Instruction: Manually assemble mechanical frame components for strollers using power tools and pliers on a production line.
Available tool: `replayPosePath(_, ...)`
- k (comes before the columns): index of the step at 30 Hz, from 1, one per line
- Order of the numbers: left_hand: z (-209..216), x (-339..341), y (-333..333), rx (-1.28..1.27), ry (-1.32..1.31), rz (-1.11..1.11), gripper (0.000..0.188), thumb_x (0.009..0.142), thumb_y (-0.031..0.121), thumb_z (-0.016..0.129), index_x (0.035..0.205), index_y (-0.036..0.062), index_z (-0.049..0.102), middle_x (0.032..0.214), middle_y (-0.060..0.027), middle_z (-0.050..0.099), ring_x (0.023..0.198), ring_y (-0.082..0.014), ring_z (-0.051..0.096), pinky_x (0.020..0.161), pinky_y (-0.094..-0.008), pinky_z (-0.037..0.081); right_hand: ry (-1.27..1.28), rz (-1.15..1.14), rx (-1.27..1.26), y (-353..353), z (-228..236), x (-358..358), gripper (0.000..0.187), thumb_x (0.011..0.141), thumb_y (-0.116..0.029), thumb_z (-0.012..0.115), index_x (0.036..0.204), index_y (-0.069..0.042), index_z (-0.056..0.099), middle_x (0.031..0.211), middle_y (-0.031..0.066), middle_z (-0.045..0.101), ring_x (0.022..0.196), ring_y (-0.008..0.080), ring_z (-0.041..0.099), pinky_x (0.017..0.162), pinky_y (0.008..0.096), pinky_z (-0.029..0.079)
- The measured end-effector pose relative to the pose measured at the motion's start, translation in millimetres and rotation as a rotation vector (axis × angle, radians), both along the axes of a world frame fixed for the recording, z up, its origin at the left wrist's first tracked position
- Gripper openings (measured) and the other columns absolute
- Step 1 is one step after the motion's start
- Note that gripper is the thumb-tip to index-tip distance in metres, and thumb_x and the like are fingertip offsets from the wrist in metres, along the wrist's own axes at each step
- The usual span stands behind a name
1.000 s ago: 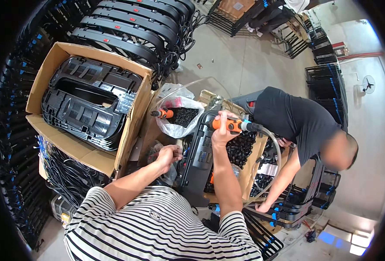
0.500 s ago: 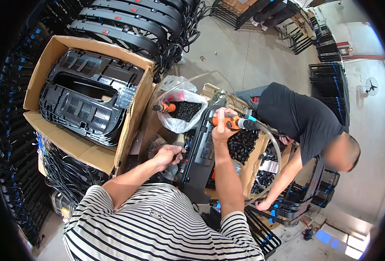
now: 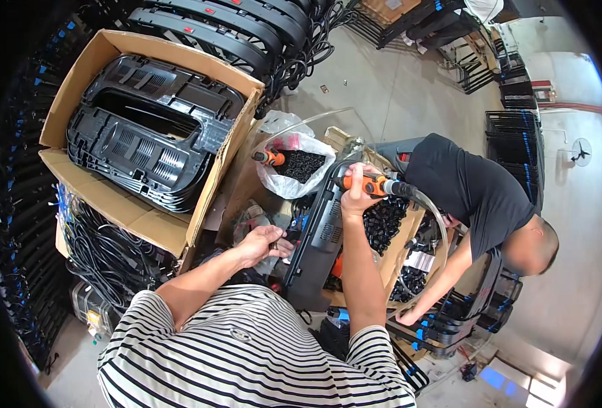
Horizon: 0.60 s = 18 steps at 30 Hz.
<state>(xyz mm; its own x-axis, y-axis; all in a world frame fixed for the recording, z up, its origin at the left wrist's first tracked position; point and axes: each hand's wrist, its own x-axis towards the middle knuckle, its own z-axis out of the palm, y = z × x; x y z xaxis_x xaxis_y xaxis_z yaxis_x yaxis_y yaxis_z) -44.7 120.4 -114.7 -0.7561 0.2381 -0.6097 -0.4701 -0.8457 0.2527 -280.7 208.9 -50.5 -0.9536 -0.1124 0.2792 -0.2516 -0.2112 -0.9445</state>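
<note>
My right hand (image 3: 356,197) is wrapped around an orange and black powered screwdriver (image 3: 374,185) with a clear hose (image 3: 434,207) trailing from its black end. It is above the upper part of a dark vented plastic panel (image 3: 312,262), which stands in front of me. Whether the tool's tip touches the panel is hidden. Left of the panel, my left hand (image 3: 263,246) has its fingers curled with the thumb against them; something small and dark seems to be between them, too small to name.
A carton (image 3: 158,232) of stacked black plastic covers (image 3: 144,139) stands at left. A white bag (image 3: 284,185) of small black parts holds a second orange tool (image 3: 269,158). Black parts (image 3: 382,228) lie right of the panel. A co-worker in a dark shirt (image 3: 467,180) bends over at right.
The view has shifted a little, so the carton and bag appear farther right. My right hand still holds the screwdriver over the panel. My left hand stays beside the panel with curled fingers.
</note>
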Motion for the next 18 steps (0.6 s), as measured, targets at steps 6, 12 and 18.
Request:
replayPosePath(6, -5.6, 24.8, 7.1, -0.075, 0.01, -0.049, 0.027, 0.1, 0.023, 0.053, 0.11, -0.0018, 0.059, 0.097, -0.0122, 0.067, 0.079, -0.0173, 0.065, 0.072, -0.0277, 0.055, -0.003, -0.019, -0.026, 2.0, 5.7, 1.3, 0.013, 0.085, 0.001, 0.064, 0.091, 0.001, 0.053, 0.082, 0.0127, 0.064, 0.064, 0.0157, 0.059, 0.063, 0.0278, 0.051)
replayPosePath(12, 7.5, 35.8, 24.4, -0.06, 0.117, 0.069, 0.021, 0.096, 0.021, 0.061, 0.102, 0.001, 0.063, 0.09, -0.006, 0.066, 0.074, -0.0118, 0.061, 0.066, -0.0237, 0.051, 0.041, -0.095, 0.022, 22.2, 30.5, 15.4, 0.01, 0.086, 0.0, 0.063, 0.09, 0.001, 0.055, 0.086, 0.014, 0.064, 0.067, 0.0188, 0.061, 0.066, 0.0308, 0.052)
replayPosePath(18, 24.6, 45.8, 55.8, 0.106, 0.075, 0.134, 0.015, 0.094, 0.017, 0.063, 0.099, 0.0022, 0.066, 0.084, -0.0036, 0.065, 0.07, -0.0107, 0.059, 0.062, -0.022, 0.048, -0.049, 0.027, -0.211, 97.8, 86.9, 143.8, 0.012, 0.09, -0.007, 0.055, 0.101, -0.001, 0.052, 0.092, 0.0177, 0.063, 0.074, 0.0226, 0.059, 0.069, 0.0358, 0.05)
